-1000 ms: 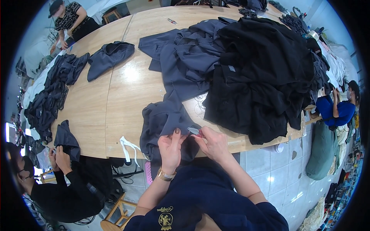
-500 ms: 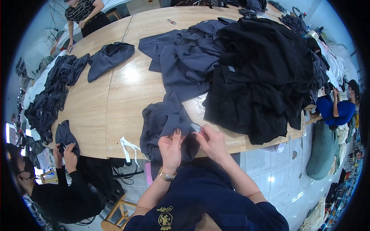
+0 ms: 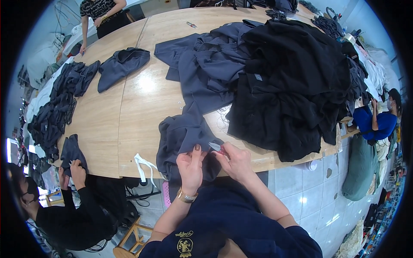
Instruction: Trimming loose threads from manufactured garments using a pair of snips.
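The navy shirt (image 3: 258, 223) is short-sleeved, with a gold emblem (image 3: 185, 247) (and there's a gold-toned wristband (image 3: 186, 197) too).

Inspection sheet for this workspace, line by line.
Surface: pale wooden table, seam across it
Job's things: gray garment at the near edge; red-handled snips, blades over its cloth
Clutter: black clothes pile, gray clothes beside it, white strip at near edge, small tool toward far side
Grips: bare hands; left grip pinches the gray garment, right grip holds the snips
Cables: dark cable-like lines below the table, left; too unclear to trace
Surroundings: person in black at left, person in patterned top upper left, person in blue at right; green bundle on the floor
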`<action>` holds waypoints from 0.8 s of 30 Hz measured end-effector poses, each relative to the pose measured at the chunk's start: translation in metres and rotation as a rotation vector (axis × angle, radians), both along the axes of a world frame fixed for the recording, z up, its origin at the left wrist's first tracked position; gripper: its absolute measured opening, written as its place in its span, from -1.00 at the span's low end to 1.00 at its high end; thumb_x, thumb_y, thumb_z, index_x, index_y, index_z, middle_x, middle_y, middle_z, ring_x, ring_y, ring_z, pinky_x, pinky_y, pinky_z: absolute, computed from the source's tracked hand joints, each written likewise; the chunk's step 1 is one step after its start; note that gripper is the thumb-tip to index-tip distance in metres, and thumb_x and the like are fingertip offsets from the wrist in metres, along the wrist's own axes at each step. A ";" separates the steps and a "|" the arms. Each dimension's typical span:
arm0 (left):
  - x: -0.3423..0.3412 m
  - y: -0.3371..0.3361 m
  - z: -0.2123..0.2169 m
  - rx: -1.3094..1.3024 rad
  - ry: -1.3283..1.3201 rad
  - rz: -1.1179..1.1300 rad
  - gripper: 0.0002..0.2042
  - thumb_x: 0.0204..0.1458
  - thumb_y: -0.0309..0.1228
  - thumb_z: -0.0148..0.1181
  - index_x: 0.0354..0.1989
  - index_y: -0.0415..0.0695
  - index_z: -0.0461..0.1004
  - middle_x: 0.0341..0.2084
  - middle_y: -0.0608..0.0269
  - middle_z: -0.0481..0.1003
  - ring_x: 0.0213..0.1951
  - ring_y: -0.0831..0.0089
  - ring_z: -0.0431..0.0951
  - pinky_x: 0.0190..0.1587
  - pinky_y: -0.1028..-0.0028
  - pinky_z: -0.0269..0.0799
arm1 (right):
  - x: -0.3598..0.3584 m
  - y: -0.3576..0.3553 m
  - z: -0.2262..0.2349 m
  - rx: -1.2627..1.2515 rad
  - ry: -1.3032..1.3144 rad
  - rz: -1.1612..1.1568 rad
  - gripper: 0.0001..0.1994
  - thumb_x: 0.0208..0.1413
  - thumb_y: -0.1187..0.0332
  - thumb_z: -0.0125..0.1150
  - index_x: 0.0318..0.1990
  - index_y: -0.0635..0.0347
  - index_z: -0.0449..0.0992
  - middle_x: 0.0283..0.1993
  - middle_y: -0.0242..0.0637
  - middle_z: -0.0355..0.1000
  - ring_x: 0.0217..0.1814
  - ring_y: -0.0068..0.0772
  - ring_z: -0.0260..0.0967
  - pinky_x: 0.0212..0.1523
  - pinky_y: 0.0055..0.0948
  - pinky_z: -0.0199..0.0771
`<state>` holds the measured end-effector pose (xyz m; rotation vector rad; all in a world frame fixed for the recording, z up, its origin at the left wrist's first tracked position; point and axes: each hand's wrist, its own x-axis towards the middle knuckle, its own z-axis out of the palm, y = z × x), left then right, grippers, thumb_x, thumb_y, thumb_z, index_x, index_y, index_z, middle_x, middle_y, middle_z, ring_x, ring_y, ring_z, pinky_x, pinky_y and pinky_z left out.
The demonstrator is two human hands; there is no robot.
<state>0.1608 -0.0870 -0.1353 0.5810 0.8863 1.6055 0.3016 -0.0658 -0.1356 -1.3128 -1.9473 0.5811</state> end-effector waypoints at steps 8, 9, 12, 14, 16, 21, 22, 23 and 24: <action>-0.001 0.000 -0.003 -0.009 -0.003 0.001 -0.80 0.16 -0.47 -0.01 -0.09 -0.27 0.39 -0.21 0.16 0.49 -0.19 0.44 0.51 -0.01 0.31 0.43 | -0.005 0.002 -0.003 -0.128 0.201 -0.053 -0.75 0.03 0.25 0.20 -0.47 0.20 0.32 -0.60 -0.18 0.36 -0.63 -0.15 0.35 -0.63 -0.33 0.27; -0.001 0.000 0.000 -0.022 -0.025 -0.010 -0.80 0.17 -0.46 -0.03 -0.09 -0.27 0.39 -0.21 0.15 0.49 -0.18 0.43 0.50 -0.02 0.32 0.43 | -0.006 0.002 -0.005 -0.223 0.323 -0.087 -0.77 0.01 0.29 0.22 -0.44 0.22 0.33 -0.60 -0.19 0.34 -0.63 -0.17 0.34 -0.62 -0.36 0.26; -0.005 0.000 0.002 -0.068 -0.147 -0.078 -0.78 0.18 -0.42 -0.06 -0.09 -0.25 0.39 -0.21 0.13 0.49 -0.16 0.41 0.50 -0.05 0.34 0.43 | -0.013 0.003 -0.008 -0.105 0.392 -0.108 -0.80 -0.03 0.41 0.25 -0.37 0.26 0.33 -0.57 -0.19 0.29 -0.62 -0.24 0.32 -0.60 -0.40 0.26; -0.007 0.000 0.005 -0.102 -0.246 -0.133 -0.77 0.19 -0.40 -0.07 -0.08 -0.24 0.39 -0.21 0.13 0.50 -0.15 0.40 0.50 -0.07 0.35 0.42 | -0.024 0.012 -0.003 0.082 0.389 -0.072 -0.80 -0.05 0.45 0.23 -0.34 0.27 0.31 -0.55 -0.20 0.28 -0.59 -0.27 0.31 -0.58 -0.41 0.27; -0.008 0.000 0.012 -0.124 -0.336 -0.202 -0.75 0.20 -0.38 -0.09 -0.08 -0.26 0.40 -0.19 0.12 0.50 -0.14 0.41 0.50 -0.09 0.40 0.40 | -0.026 0.013 -0.001 0.269 0.384 -0.035 -0.79 -0.06 0.50 0.21 -0.32 0.28 0.29 -0.54 -0.21 0.27 -0.57 -0.30 0.31 -0.57 -0.42 0.28; -0.031 0.001 0.035 -0.191 0.615 -0.256 -0.78 0.04 -0.46 0.16 -0.16 -0.29 0.49 -0.22 0.17 0.52 -0.19 0.56 0.45 -0.13 0.54 0.34 | -0.006 0.019 -0.012 -0.299 0.649 0.055 -0.81 -0.03 0.60 0.06 -0.33 0.20 0.18 -0.42 -0.38 0.23 -0.43 -0.58 0.17 -0.39 -0.61 0.22; -0.033 0.000 0.044 -0.272 0.753 -0.258 -0.77 -0.03 -0.48 0.23 -0.18 -0.26 0.50 -0.26 0.18 0.53 -0.19 0.52 0.47 -0.13 0.53 0.35 | -0.002 0.021 -0.008 -0.457 0.793 0.117 -0.79 -0.02 0.63 0.04 -0.35 0.17 0.14 -0.38 -0.43 0.20 -0.39 -0.64 0.13 -0.36 -0.64 0.18; -0.032 0.001 0.051 -0.271 0.752 -0.258 -0.77 -0.03 -0.48 0.23 -0.18 -0.26 0.50 -0.26 0.18 0.53 -0.19 0.52 0.47 -0.13 0.53 0.35 | 0.000 0.023 -0.003 -0.514 0.841 0.135 -0.80 -0.01 0.64 0.00 -0.38 0.13 0.13 -0.45 -0.52 0.15 -0.41 -0.73 0.08 -0.38 -0.68 0.10; -0.031 0.002 0.056 -0.096 1.035 -0.130 -0.72 -0.09 -0.46 0.28 -0.16 -0.22 0.50 -0.24 0.17 0.52 -0.16 0.45 0.46 -0.12 0.51 0.35 | 0.001 0.023 0.002 -0.513 0.840 0.135 -0.80 -0.01 0.64 0.00 -0.38 0.13 0.13 -0.45 -0.52 0.15 -0.41 -0.73 0.08 -0.38 -0.68 0.10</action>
